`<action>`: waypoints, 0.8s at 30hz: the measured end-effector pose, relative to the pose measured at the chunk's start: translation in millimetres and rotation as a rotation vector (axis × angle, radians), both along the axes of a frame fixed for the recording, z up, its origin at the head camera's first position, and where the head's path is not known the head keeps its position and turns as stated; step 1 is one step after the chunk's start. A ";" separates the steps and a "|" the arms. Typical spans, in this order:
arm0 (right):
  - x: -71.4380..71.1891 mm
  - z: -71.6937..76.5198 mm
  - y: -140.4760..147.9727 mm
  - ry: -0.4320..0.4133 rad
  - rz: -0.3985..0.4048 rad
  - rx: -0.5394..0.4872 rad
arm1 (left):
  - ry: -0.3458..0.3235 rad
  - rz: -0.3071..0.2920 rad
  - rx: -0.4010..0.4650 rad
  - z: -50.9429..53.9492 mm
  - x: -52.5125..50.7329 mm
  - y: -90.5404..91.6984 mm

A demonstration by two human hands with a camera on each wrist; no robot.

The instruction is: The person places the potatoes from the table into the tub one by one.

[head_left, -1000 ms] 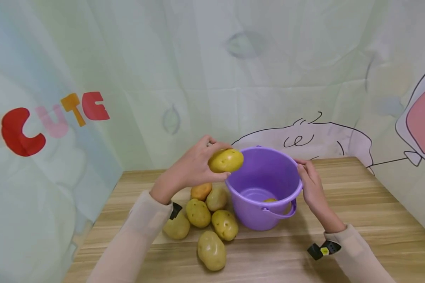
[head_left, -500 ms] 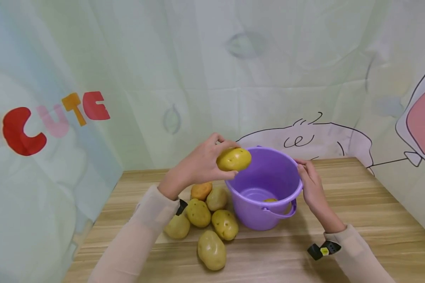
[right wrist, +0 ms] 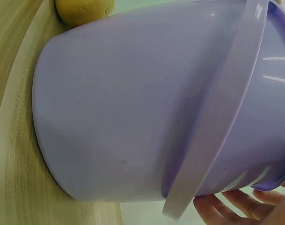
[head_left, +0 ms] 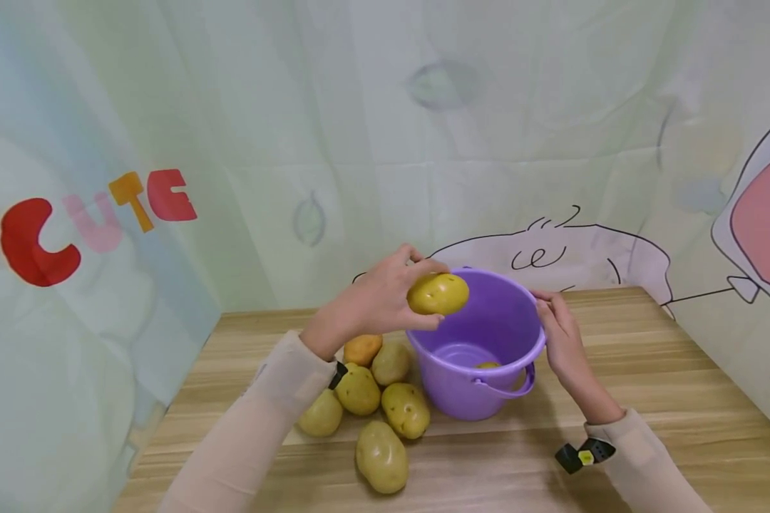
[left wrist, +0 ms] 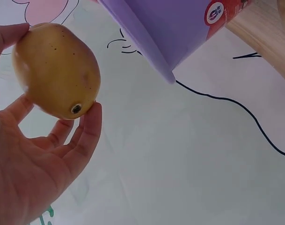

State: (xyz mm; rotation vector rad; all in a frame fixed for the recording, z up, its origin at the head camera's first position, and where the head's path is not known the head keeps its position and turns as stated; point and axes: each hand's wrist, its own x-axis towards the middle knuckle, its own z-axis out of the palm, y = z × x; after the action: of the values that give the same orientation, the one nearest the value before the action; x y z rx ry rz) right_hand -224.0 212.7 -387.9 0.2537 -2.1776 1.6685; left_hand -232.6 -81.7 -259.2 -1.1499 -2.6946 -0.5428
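My left hand (head_left: 391,293) pinches a yellow potato (head_left: 439,294) between thumb and fingertips. It hangs over the left part of the mouth of a purple bucket (head_left: 462,392), which stands upright on the table. In the left wrist view, the potato (left wrist: 58,70) shows a dark spot near the fingertips, apart from the bucket rim (left wrist: 151,51). On the right side, my right hand (head_left: 563,338) holds the bucket's rim; in the right wrist view its fingers (right wrist: 245,204) lie against the rim. Inside the bucket, part of another potato (head_left: 488,365) shows at the bottom.
Several potatoes lie left of the bucket, among them an orange-tinted one (head_left: 362,350) at the back and a large one (head_left: 382,457) in front. The bucket's handle (head_left: 520,388) hangs at its front. A printed curtain (head_left: 334,142) stands behind the wooden table (head_left: 500,470).
My left hand has carried the potato rightward, from beside the bucket's left rim to over its mouth. The right hand keeps its hold on the rim, and the loose potatoes stay put.
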 end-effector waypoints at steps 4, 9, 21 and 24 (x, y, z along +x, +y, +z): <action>0.3 0.0 -0.1 0.001 0.002 -0.006 | 0.007 0.000 -0.028 -0.3 -1.7 4.6; 0.4 -0.2 0.3 0.002 0.004 0.002 | 0.018 -0.007 -0.041 0.6 -3.6 9.8; 0.3 -0.1 0.8 -0.002 0.006 0.001 | 0.003 -0.046 -0.064 -0.5 -9.3 21.6; 0.5 0.0 0.7 -0.009 0.005 -0.002 | -0.005 -0.051 -0.072 -1.8 -10.5 24.5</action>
State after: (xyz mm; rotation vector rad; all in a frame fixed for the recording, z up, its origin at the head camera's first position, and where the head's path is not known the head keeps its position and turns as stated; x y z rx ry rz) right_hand -223.4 213.4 -388.0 0.2517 -2.1828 1.6776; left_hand -243.1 -57.3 -261.0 -1.2406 -2.7161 -0.4594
